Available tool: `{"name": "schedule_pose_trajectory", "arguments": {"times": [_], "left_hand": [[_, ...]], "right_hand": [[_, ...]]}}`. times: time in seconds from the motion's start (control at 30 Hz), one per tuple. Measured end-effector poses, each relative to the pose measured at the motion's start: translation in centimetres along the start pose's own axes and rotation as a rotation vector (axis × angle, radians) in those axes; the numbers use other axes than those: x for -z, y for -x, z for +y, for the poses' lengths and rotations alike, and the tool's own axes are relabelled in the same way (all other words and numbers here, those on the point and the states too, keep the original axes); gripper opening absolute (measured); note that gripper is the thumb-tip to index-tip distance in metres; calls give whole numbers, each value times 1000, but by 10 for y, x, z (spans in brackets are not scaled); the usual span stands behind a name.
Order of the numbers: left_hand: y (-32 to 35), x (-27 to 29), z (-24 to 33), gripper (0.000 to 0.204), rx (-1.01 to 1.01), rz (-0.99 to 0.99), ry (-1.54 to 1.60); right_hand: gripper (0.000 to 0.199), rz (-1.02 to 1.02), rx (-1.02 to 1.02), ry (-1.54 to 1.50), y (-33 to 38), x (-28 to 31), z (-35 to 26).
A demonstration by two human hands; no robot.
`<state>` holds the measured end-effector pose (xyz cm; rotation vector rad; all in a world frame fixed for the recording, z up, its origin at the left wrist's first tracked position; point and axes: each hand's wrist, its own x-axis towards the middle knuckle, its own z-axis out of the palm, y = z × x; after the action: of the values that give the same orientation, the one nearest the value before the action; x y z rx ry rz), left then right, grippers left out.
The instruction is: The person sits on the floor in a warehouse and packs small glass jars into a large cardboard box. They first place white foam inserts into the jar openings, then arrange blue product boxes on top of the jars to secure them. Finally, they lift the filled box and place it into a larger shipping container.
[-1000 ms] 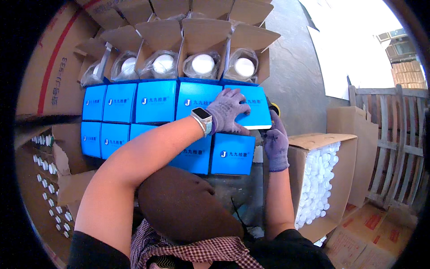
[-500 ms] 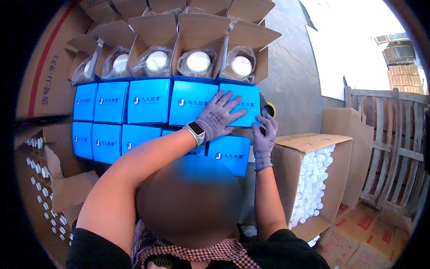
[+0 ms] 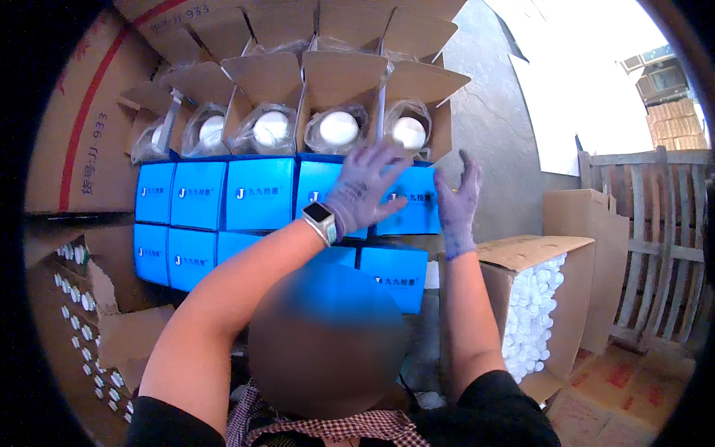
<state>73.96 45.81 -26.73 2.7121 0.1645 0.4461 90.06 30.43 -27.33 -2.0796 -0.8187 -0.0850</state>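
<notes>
My left hand, in a grey-purple work glove with a watch at the wrist, is spread over the top row of blue boxes. Its fingers reach toward the open brown flap boxes behind them. Beside the right edge of the last blue box in that row is my right hand, gloved alike, its fingers stretched out and nothing in them. Contact with the box is not certain for either hand. Behind, each open box holds a white round-topped item in clear plastic.
Another row of blue boxes lies nearer me. To the right stand a carton of small white bottles or caps and a wooden pallet. A carton of white-capped items is at the left, below a large brown carton.
My right hand has moved up along the blue box's side, its bent fingers straightening. My left hand's fingers have shifted from the box fronts toward the open boxes. The whole view has shifted slightly.
</notes>
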Motion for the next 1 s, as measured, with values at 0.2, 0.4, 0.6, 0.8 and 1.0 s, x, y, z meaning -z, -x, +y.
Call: {"name": "schedule_pose_trajectory", "arguments": {"times": [0.2, 0.4, 0.6, 0.8, 1.0], "left_hand": [[-24, 34, -52, 72, -38, -19, -341], [11, 21, -81, 52, 166, -67, -374], [-76, 54, -60, 44, 24, 292, -255], [-158, 56, -38, 48, 97, 109, 147], [-115, 7, -48, 56, 139, -207, 54]], "right_hand": [[100, -44, 62, 121, -56, -76, -33], [84, -181, -115, 229, -55, -92, -60], [38, -166, 166, 443, -47, -96, -21], [34, -232, 81, 70, -59, -88, 8], [49, -535, -295, -439, -62, -17, 15]]}}
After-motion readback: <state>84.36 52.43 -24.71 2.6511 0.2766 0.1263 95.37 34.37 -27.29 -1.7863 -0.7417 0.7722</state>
